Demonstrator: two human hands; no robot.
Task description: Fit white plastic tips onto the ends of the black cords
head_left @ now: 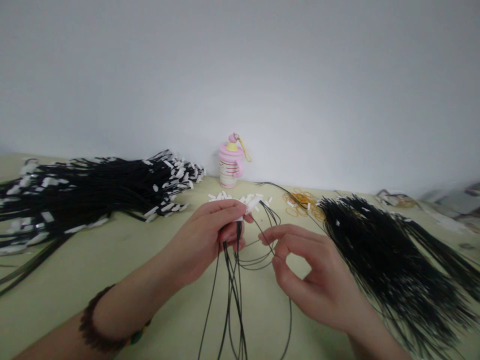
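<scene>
My left hand [221, 230] is closed around several thin black wires and a white connector [254, 203], which pokes out past the fingertips. From that hand the black wires [230, 290] hang down toward the front, and others loop off to the right. Close by on the right, my right hand [311, 270] pinches one thin black wire [265, 237] between thumb and forefinger, its other end leading up to the connector. Where exactly that wire meets the connector is too blurred to tell.
A large bundle of black wires with white connectors [123, 185] lies at left. At right is a pile of loose black wires [390, 255]. A pink cup [228, 167] stands by the wall, behind small white connectors [219, 196]. Yellow rubber bands [302, 200] lie right of them.
</scene>
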